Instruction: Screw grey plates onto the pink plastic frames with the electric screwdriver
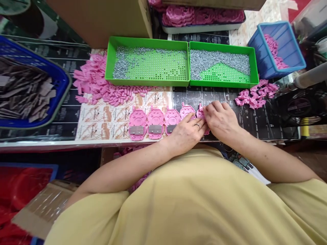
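Note:
Several pink plastic casings lie in a row along the table's front edge. Three at the left, among them the end casing point(137, 119), each carry a grey rectangular plate point(155, 129) on the lower part. My left hand point(187, 133), with a ring on one finger, reaches across the fourth casing point(187, 111). Its fingertips press on the rightmost pink casing point(201, 114), largely covered by both hands. My right hand point(221, 117) has its fingers bent and closed together at that casing's upper right side. Whether a small part is between those fingers is hidden.
Two green trays point(148, 82) point(224, 83) of small metal screws stand behind the row. Small pink parts point(94, 78) are heaped at left, more point(257, 94) at right. A blue basket point(61, 97) holds grey plates; a blue bin point(270, 58) holds pink parts.

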A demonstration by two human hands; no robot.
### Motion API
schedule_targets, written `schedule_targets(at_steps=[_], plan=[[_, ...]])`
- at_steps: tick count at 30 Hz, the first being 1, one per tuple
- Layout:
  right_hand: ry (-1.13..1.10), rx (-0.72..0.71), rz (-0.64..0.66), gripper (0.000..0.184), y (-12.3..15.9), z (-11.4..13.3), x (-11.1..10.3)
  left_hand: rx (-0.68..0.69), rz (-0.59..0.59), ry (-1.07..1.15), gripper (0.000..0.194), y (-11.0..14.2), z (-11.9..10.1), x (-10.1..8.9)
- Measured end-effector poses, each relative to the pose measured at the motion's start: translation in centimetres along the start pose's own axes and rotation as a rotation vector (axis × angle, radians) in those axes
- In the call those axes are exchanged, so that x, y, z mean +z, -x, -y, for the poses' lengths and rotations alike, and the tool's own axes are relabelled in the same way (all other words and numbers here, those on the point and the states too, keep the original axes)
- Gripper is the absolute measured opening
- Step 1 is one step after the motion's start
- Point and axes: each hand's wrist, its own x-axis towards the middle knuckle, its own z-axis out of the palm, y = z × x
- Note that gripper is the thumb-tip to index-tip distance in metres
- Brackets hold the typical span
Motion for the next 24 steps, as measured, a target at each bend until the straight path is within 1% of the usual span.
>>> schedule_targets(at_steps=[3,8,11,16,22,24], plan=[[0.009,0.028,-0.009,0.034,0.5,0.1,0.2,-0.001,0.001,-0.002,0.024,0.0,-0.1,-0.1],[-0.007,-0.016,-0.019,0.029,-0.1,-0.9,-0.5,0.004,0.049,-0.022,0.024,0.0,-0.1,-0.1],[0.002,-0.025,-0.016,0.031,-0.3,-1.0,-0.8,0.011,0.055,-0.028,0.024,0.0,-0.1,0.0],[0.007,-0.007,-0.027,0.034,0.2,-0.3,-0.2,0.012,0.035,-0.022,0.023,-0.1,0.0,-0.2],[-0.070,-0.037,-0.009,0.025,-0.6,-1.4,0.0,0.022,0.066,-0.024,0.027,-0.1,0.2,-0.4],[-0.084,-0.023,-0.014,0.027,-0.8,-1.2,-0.1,0.028,0.064,-0.029,0.026,0.0,0.2,-0.4]])
